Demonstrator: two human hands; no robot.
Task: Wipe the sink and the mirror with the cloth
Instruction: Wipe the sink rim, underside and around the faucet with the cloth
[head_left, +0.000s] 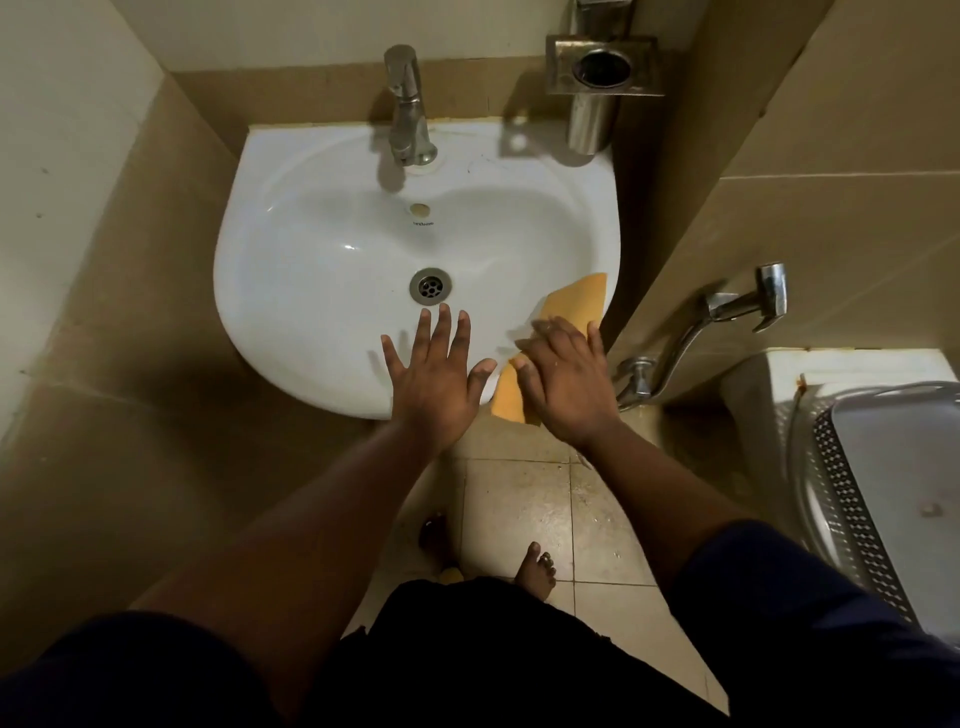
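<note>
A white wall-hung sink (311, 270) fills the middle of the view, with a metal drain (430, 285) at its bottom. An orange cloth (576, 299) lies draped over the sink's front right rim, one end hanging below the edge. My right hand (563, 382) lies flat on top of the cloth, pressing it to the rim. My left hand (434, 374) hovers over the front rim just left of it, fingers spread and holding nothing. No mirror is in view.
A chrome tap (408, 106) stands at the sink's back. A steel holder (602, 67) is fixed to the wall at back right. A hand spray hose (727, 312) hangs on the right wall above a toilet tank (841, 364). Tiled walls close in on both sides.
</note>
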